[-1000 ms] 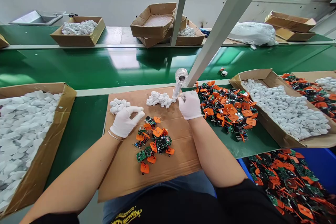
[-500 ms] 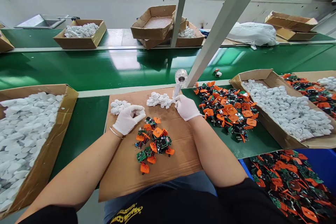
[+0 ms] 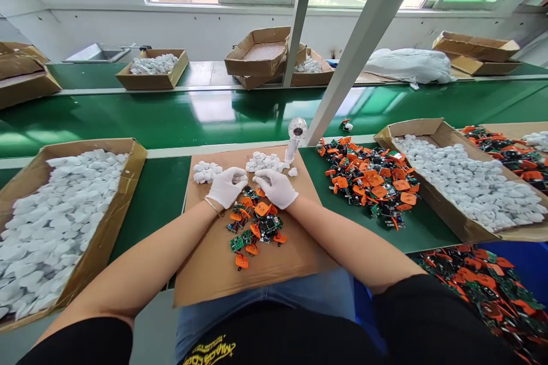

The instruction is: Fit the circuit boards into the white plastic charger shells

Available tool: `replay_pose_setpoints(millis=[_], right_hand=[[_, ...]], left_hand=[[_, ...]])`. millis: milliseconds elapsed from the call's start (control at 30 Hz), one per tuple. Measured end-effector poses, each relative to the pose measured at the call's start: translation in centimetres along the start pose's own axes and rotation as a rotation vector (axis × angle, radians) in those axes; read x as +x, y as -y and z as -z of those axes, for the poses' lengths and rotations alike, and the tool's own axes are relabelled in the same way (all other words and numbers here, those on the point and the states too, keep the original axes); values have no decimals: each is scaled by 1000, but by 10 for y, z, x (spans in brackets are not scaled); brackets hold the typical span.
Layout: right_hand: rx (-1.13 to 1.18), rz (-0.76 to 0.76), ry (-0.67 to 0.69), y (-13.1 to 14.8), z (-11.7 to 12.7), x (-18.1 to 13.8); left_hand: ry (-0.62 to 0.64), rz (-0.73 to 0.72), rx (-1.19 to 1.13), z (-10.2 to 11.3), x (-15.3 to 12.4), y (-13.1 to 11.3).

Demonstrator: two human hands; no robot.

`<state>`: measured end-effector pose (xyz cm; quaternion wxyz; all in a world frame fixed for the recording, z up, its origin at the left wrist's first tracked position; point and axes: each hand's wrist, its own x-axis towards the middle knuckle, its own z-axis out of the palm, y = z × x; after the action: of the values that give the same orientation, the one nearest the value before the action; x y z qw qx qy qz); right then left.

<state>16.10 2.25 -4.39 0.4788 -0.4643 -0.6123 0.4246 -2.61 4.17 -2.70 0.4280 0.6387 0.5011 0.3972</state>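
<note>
My left hand (image 3: pixel 226 187), in a white glove, is closed with its fingers curled inward; what it holds, if anything, is hidden. Close beside it, my right hand (image 3: pixel 276 188), also gloved, has its thumb and fingers pinched together, and I cannot make out anything in them. Both are above the far end of a heap of green circuit boards with orange plates (image 3: pixel 262 222) on a cardboard sheet (image 3: pixel 295 251). Beyond the hands lie two small piles of white plastic pieces, the left pile (image 3: pixel 207 171) and the right pile (image 3: pixel 265 162). A single white piece (image 3: pixel 293 172) sits apart.
A clear handheld fan (image 3: pixel 295 140) stands behind the right pile. Large cardboard boxes of white pieces flank me, a left box (image 3: pixel 124 188) and a right box (image 3: pixel 428 199). More boards with orange plates (image 3: pixel 372 177) are heaped at right. A slanted post (image 3: pixel 342 80) rises ahead.
My right hand has come left, away from the fan, to beside my left hand. My left hand has shifted slightly right in view. The view has tilted upward a little.
</note>
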Motion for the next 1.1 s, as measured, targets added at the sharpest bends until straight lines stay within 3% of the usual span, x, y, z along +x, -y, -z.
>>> replay_pose_setpoints(millis=[200, 400, 533, 800, 933, 1100], right_hand=[[122, -42, 12, 3, 9, 12], [315, -167, 36, -2, 15, 8], [488, -236, 71, 0, 16, 10], [710, -387, 93, 8, 15, 6], [707, -423, 54, 7, 17, 7], [715, -447, 117, 10, 20, 4]], left_hand=[[35, 9, -164, -16, 18, -6], [58, -7, -322, -19, 7, -3], [10, -39, -362, -19, 5, -4], [2, -222, -215, -11, -4, -13], [44, -296, -171, -11, -8, -16], [59, -414, -94, -12, -8, -19]])
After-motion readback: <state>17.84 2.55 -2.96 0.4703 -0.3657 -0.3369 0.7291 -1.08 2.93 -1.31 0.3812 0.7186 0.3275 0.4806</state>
